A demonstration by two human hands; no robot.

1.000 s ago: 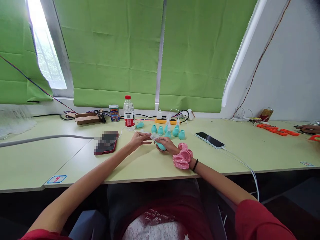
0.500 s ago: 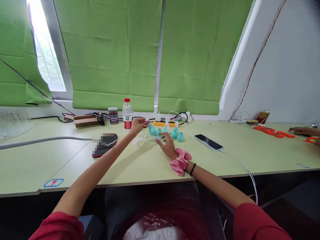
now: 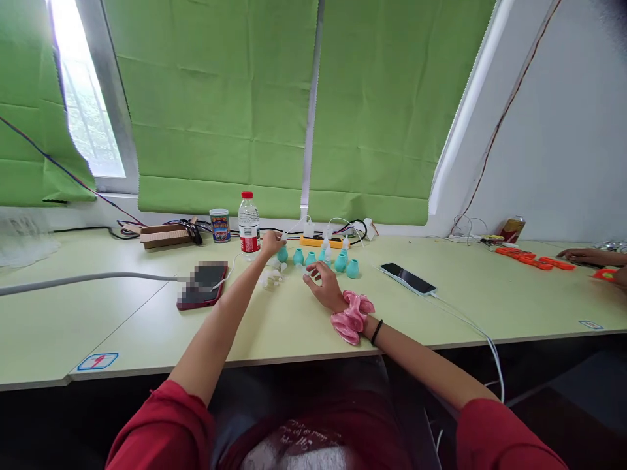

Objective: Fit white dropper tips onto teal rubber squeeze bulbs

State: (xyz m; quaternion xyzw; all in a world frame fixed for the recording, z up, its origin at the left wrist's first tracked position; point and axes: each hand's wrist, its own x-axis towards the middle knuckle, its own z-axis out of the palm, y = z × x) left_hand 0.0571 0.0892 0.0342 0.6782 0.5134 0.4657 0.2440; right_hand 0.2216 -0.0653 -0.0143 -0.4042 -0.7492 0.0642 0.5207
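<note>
Shifted leftward and set straight from its earlier tilt, one teal bulb (image 3: 283,255) now stands at the left end of the row of bulbs (image 3: 298,257). Left hand (image 3: 272,243) fingertips are at its top; whether they pinch it, I cannot tell. Thumb and fingers apart, the right hand (image 3: 326,287) rests near the clear plastic pieces (image 3: 272,278), holding nothing visible. Letting go straight upward should best keep the bulb from toppling.
</note>
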